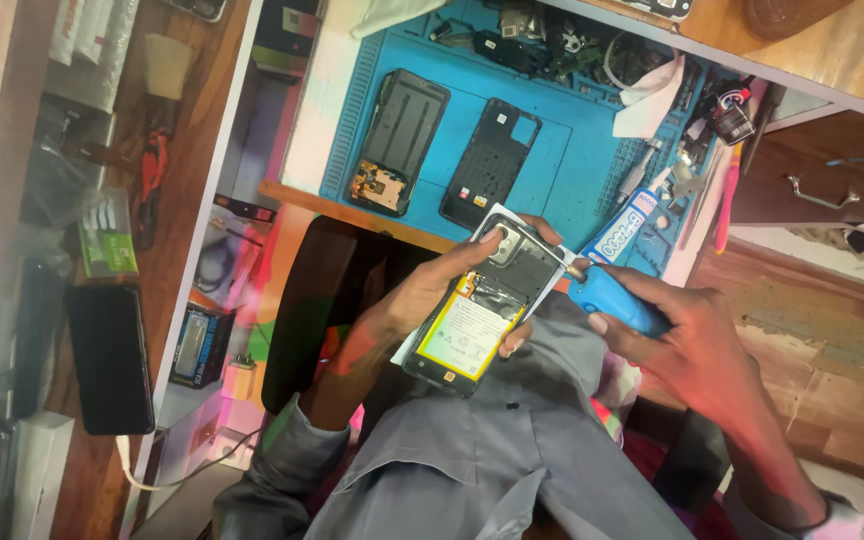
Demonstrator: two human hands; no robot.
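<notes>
Opened phone (477, 320), its back cover off and its yellow-bordered battery (467, 338) exposed, sits tilted above your lap, just in front of the bench edge. Your left hand (432, 290) is closed around it from below, thumb pressed near the camera module (505, 245) at the upper end. Your right hand (692, 350) is wrapped tight around a blue electric screwdriver (607, 295), whose tip (577, 270) meets the phone's upper right corner. The step in hand appears to be work on a screw at that corner; the next move calls for keeping the tip square and the phone steady. On the blue work mat (562, 150) beyond lie a black back cover (492, 160), a second dismantled phone frame (400, 140) and a glue tube (624, 228).
</notes>
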